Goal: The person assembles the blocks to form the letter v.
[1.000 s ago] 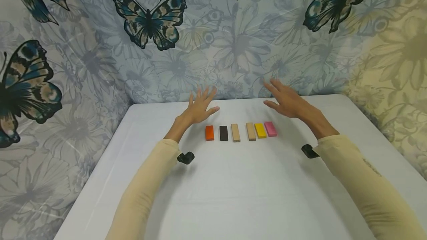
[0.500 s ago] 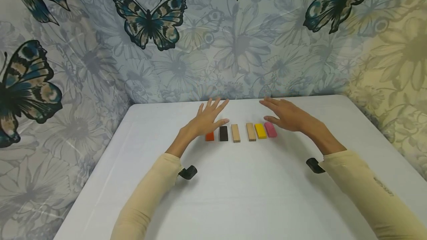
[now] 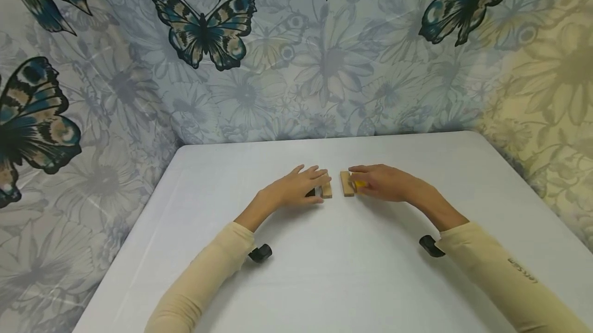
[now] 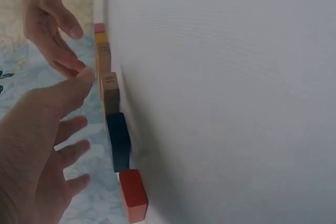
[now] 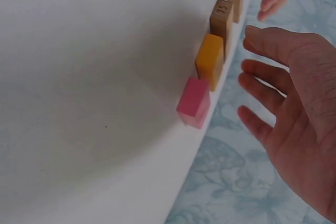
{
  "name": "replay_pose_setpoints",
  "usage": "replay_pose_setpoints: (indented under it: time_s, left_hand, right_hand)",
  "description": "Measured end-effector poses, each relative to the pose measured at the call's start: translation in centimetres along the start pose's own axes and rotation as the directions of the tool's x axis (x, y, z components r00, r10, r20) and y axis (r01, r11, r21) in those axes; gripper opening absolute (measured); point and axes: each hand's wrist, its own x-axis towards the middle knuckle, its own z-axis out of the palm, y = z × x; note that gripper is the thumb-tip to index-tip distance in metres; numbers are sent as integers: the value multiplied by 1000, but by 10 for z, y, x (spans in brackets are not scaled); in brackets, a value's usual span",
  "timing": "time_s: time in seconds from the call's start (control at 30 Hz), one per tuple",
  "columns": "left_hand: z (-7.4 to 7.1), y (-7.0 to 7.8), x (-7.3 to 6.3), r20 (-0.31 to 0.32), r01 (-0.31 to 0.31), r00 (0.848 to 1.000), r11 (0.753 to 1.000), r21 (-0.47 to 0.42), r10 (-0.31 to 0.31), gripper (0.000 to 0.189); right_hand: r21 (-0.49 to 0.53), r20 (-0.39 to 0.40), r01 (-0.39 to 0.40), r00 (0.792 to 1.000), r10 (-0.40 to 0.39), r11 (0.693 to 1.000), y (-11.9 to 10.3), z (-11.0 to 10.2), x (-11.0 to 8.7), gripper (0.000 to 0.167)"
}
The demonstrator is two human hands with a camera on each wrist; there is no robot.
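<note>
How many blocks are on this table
6, in a row from the person's left: orange-red block, dark block, left wooden block, right wooden block, yellow block, pink block. The left hand and right hand hide the end ones in the head view.

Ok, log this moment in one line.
head view | left hand: partly hides dark block | right hand: partly hides yellow block | two wooden blocks: gap between | hand-block contact: unclear
</note>
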Motion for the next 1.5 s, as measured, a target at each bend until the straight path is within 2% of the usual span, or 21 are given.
replay_pose_setpoints:
  time_s: [0.2, 0.37, 0.57, 0.67, 0.8, 1.07, 1.5]
  left_hand:
    - [5, -2, -6, 60, -58, 996, 998, -3, 58, 73]
    - [8, -4, -8, 97, -83, 992, 996, -33, 86, 78]
    - [13, -5, -9, 123, -90, 988, 996, -19, 92, 77]
    - [14, -3, -8, 122, -89, 988, 996, -15, 90, 77]
    - [11, 4, -6, 114, -76, 990, 997, -14, 77, 75]
    - [8, 15, -2, 107, -24, 994, 999, 30, 21, 76]
    - [11, 16, -1, 90, -5, 996, 1000, 20, 3, 76]
  right_hand:
    - [-40, 0, 108, 994, -108, 993, 0, 5, 1, 42]
    - [-60, 3, 125, 992, -125, 990, 2, 8, 0, 47]
    - [4, 15, 133, 991, -133, 991, 3, 13, -1, 53]
    - [5, 54, 117, 992, -117, 993, 1, 12, -2, 54]
    - [-58, 78, 128, 989, -123, 990, -3, 10, 0, 54]
    - [-69, 77, 163, 984, -158, 984, -10, 12, 6, 56]
    - [-58, 46, 171, 985, -168, 984, -10, 15, 8, 56]
